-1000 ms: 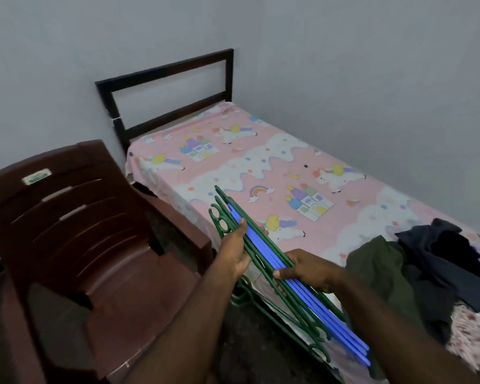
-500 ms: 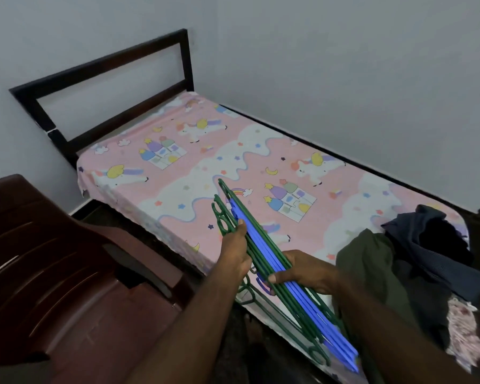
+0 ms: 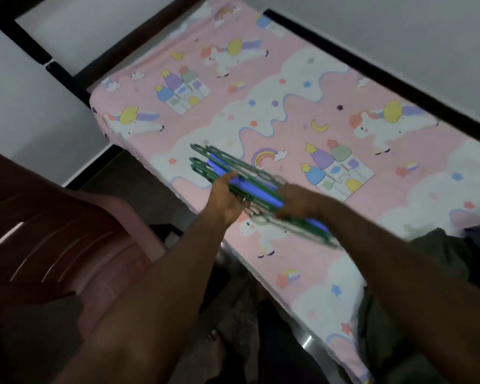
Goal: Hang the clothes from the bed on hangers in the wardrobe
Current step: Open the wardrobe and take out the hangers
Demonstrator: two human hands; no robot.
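My left grip [image 3: 226, 202] and right grip [image 3: 297, 200] both clasp the stack of green and blue hangers [image 3: 250, 177], fingers curled round it, over the near edge of the bed [image 3: 288, 112]. The clothes [image 3: 449, 253] lie heaped on the bed at the right, apart from the hangers. A brown chair [image 3: 53, 239] stands at the left.
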